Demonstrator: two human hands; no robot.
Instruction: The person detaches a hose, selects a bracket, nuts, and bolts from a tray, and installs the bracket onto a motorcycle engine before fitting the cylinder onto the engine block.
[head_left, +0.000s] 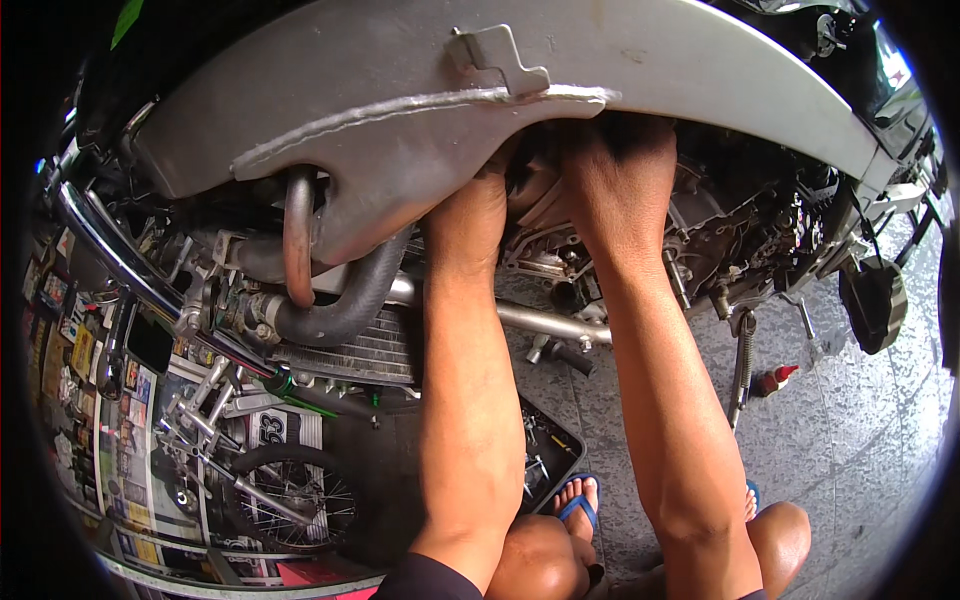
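A grey metal frame spar (pixel 680 70) with a weld seam and a small bracket (pixel 510 60) spans the top of the view. My left hand (pixel 470 200) reaches up beneath its lower edge, beside a bent black rubber hose (pixel 350 310), and its fingers are hidden. My right hand (pixel 620 185) is also under the spar, just right of the left one, its fingers in shadow behind the metal. Below and around both hands lie engine parts (pixel 730 240). What either hand holds or touches in there cannot be made out.
A radiator (pixel 345 360) and chrome tube (pixel 125 250) sit left. A black tray of tools (pixel 560 440), a spoked wheel (pixel 290 495) and a red-capped bottle (pixel 778 378) lie low. A footpeg (pixel 868 305) juts out at right, over grey tiles (pixel 850 420).
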